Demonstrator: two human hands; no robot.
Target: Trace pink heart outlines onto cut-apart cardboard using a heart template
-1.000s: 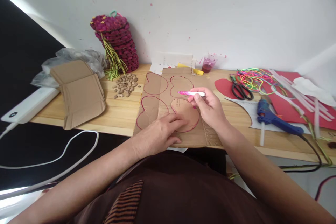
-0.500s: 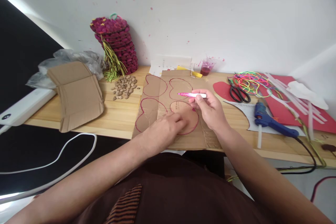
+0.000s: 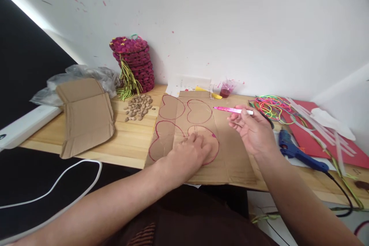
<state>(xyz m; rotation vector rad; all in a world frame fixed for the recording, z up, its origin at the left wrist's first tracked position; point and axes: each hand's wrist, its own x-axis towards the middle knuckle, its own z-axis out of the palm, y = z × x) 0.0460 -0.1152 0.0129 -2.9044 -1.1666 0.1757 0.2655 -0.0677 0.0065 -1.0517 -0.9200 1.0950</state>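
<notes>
My right hand (image 3: 253, 128) grips a pink and white marker (image 3: 233, 110), its tip pointing left above the cardboard sheet. My left hand (image 3: 193, 152) rests with its fingers apart on a heart-shaped cardboard cutout (image 3: 211, 150), which lies at the lower right of the drawn shapes. The cutout's left part is hidden under that hand. Several heart outlines in dark pink are drawn on the brown cardboard sheet (image 3: 230, 150), among them an upper heart outline (image 3: 199, 111) and a lower left one (image 3: 161, 142), partly covered by my hand.
Left of the sheet are a pile of nuts or seeds (image 3: 138, 107), a bent cardboard piece (image 3: 89, 117) and a magenta woven container (image 3: 135, 65). A cup of red liquid (image 3: 226, 90) stands behind. On the right lie a blue glue gun (image 3: 302, 157), coloured cords (image 3: 272, 107) and red sheets (image 3: 311, 132).
My right hand has moved right with the marker, away from the lower right heart. The left hand's fingers have spread over the cutout. The camera view has tilted up slightly.
</notes>
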